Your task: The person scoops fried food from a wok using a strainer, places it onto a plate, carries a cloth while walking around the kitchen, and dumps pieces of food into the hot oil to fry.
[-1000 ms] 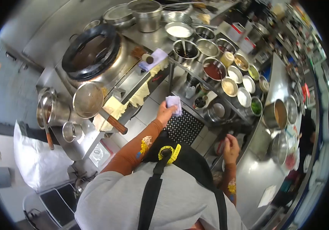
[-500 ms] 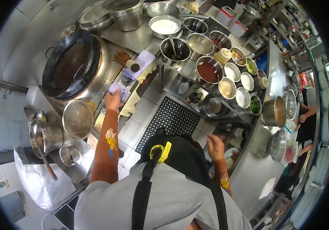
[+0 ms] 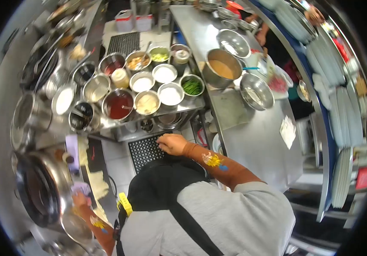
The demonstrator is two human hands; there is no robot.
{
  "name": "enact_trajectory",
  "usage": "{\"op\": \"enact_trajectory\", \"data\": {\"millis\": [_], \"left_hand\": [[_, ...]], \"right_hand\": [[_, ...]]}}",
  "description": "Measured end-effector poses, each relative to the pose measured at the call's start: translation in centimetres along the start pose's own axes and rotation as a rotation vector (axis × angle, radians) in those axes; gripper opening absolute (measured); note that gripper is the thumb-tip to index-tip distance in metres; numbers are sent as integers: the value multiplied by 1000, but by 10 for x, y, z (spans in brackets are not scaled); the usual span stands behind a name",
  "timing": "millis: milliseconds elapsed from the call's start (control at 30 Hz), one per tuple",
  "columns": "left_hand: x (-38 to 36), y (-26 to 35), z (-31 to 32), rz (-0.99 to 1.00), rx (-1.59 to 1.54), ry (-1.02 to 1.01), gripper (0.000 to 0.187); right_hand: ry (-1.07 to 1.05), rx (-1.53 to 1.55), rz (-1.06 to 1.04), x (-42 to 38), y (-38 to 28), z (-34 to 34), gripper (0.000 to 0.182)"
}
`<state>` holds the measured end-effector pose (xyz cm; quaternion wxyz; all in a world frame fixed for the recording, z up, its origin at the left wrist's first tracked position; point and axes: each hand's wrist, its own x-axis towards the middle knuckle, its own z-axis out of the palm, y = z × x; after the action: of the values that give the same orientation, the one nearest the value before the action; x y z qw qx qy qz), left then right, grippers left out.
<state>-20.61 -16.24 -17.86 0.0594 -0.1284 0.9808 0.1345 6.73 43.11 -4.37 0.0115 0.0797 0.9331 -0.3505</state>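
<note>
My left hand (image 3: pixel 80 199) rests on a folded lilac cloth (image 3: pixel 81 187) at the stove edge, lower left, its fingers closed on the cloth. Beside it stands the large wok (image 3: pixel 38 192) with dark liquid. A second lilac cloth (image 3: pixel 72 151) lies further up the same ledge. My right hand (image 3: pixel 172 144) is in the air in front of my body, above the black perforated mat (image 3: pixel 143 151). Its fingers are curled, and whatever they may hold is hidden.
Metal pots and bowls of sauces, powders and chopped greens (image 3: pixel 192 85) fill a shelf ahead. On the steel counter (image 3: pixel 256 141) at right are a pot of brown liquid (image 3: pixel 224 68), a colander (image 3: pixel 257 91) and a white cloth (image 3: pixel 287 132). Another person's hand (image 3: pixel 261 37) shows beyond.
The view has turned to the right, so the stove now lies lower left. My right hand has come forward across my body. My left hand remains on the lilac cloth.
</note>
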Motion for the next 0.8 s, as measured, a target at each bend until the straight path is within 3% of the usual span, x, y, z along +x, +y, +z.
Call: {"op": "enact_trajectory", "data": {"millis": [67,133,167,267,400,533,567,633,667,700,733,767,800], "left_hand": [[-22,32,-35,-88,61,25,65],[-14,32,-37,127,61,348,75],[-39,59,-45,196,-46,275,70],[-97,124,-39,218,294,185,65],[-70,97,0,217,437,242,65],[-41,83,15,208,534,314,67],[-38,79,22,209,572,348,67],[-65,97,3,161,444,219,68],[-80,115,-21,127,381,167,69],[-99,136,-45,189,376,217,70],[-124,156,-68,252,370,270,71],[-142,171,-79,312,362,321,73],[-145,179,-79,432,277,358,72]], "right_hand": [[32,0,11,4,6,-9,24],[32,11,62,-3,11,-12,24],[118,49,23,-7,19,-3,21],[94,29,73,-20,28,7,19],[170,106,112,-45,30,8,19],[510,325,238,-101,53,-9,22],[580,584,365,-119,68,-15,23],[744,990,573,-167,100,-38,22],[808,897,600,-195,130,-51,19],[994,1052,632,-219,153,-66,20],[1131,944,663,-240,169,-90,18],[1353,1116,578,-259,184,-113,19],[1479,1192,631,-274,204,-135,22]]}}
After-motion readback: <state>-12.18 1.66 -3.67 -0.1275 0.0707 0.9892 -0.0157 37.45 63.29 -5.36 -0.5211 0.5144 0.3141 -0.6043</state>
